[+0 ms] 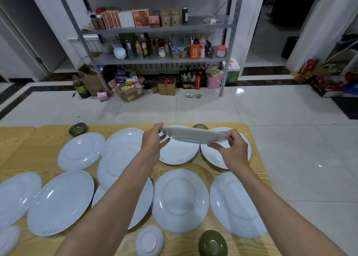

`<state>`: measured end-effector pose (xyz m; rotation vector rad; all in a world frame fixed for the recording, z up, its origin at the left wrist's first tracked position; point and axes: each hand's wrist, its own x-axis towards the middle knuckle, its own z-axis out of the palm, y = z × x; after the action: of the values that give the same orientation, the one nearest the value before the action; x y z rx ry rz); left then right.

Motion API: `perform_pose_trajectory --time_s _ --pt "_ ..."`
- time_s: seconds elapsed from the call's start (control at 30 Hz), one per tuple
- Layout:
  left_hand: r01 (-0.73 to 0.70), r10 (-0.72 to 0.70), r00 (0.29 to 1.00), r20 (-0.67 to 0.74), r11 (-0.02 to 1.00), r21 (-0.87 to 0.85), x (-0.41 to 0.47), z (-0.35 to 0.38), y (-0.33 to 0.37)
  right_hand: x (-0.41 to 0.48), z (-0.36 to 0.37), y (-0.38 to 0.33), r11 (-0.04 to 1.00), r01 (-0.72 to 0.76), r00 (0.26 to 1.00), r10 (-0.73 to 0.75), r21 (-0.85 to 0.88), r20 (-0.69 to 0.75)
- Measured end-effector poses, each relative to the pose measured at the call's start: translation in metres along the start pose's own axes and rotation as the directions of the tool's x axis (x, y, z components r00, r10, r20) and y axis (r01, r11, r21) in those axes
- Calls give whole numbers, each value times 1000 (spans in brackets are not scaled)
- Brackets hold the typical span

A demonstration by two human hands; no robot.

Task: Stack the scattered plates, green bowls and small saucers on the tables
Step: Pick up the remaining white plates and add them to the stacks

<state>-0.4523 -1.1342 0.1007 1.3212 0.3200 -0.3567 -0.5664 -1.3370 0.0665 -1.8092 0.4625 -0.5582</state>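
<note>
Left hand and right hand grip opposite rims of one white plate, held tilted in the air between them. Under the hands, large plates crowd the wooden surface, some overlapping; its right edge runs just past the right hand. Nearer the body sit an upturned green bowl and a small saucer

I count ten large white plates: nine lie on the wooden tabletop, and one raised plate is off it. I count three green bowls, two at the far edge and one near me. I count two small saucers, both at the near edge.
</note>
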Motion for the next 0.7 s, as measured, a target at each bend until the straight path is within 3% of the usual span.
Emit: perform_pose_trajectory --time_s 0.13,0.27,0.37,0.43,0.53,0.6,0.7 --pt "135 -140 983 117 990 46 -11 -11 1 -12 -3 8 997 64 996 -66 -31 -68" --pt "159 -162 980 116 987 33 -19 -18 -6 -20 -8 17 989 137 986 -141 -50 -91" --pt "126 -128 985 119 992 25 -25 -19 -19 -27 -10 17 992 -17 996 28 126 -87" --pt "87 -89 984 154 996 21 -27 -17 -28 -30 -11 15 935 -177 976 207 307 -66" --pt "42 -43 987 158 999 9 -31 -11 -39 -33 -17 15 677 -353 902 428 646 45" --pt "20 -23 983 181 1000 20 -33 -7 -47 -35 -20 14 623 -396 883 460 674 93" --pt "7 -19 976 215 998 58 -31 0 -60 -40 -24 13 726 -439 876 476 530 74"
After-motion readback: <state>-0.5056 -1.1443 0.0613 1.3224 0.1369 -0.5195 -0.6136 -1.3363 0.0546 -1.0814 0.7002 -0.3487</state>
